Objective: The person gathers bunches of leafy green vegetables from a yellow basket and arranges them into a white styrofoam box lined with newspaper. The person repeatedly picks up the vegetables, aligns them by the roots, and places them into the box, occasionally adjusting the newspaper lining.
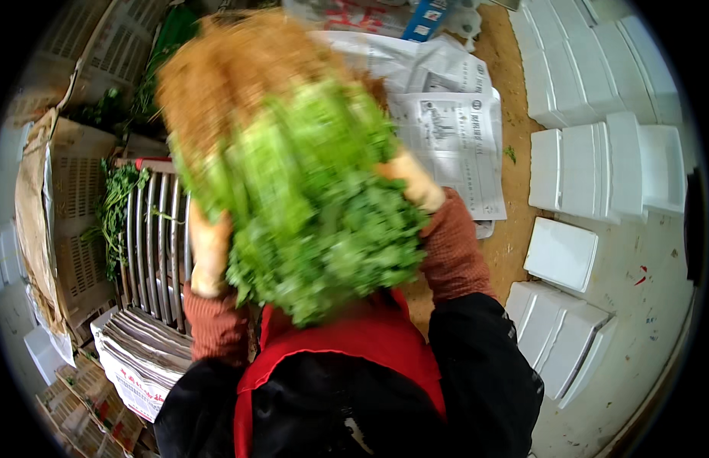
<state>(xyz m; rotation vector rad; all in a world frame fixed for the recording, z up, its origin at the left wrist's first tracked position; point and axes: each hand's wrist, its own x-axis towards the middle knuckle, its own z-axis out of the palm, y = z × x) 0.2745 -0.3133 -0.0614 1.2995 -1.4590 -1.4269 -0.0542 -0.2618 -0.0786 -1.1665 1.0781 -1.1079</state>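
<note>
I hold a large bunch of leafy green herbs up close to the camera, its pale brown roots pointing away from me. My left hand grips the bunch from the left side. My right hand grips it from the right, fingers partly buried in the leaves. The bunch is blurred. Both forearms wear reddish-brown sleeves, and a red apron over dark clothing shows at the bottom.
Sheets of newspaper lie spread on the brown table beyond the bunch. A stack of folded newspapers sits at lower left beside a metal rack. Plastic crates with loose greens stand at left. White foam boxes fill the right.
</note>
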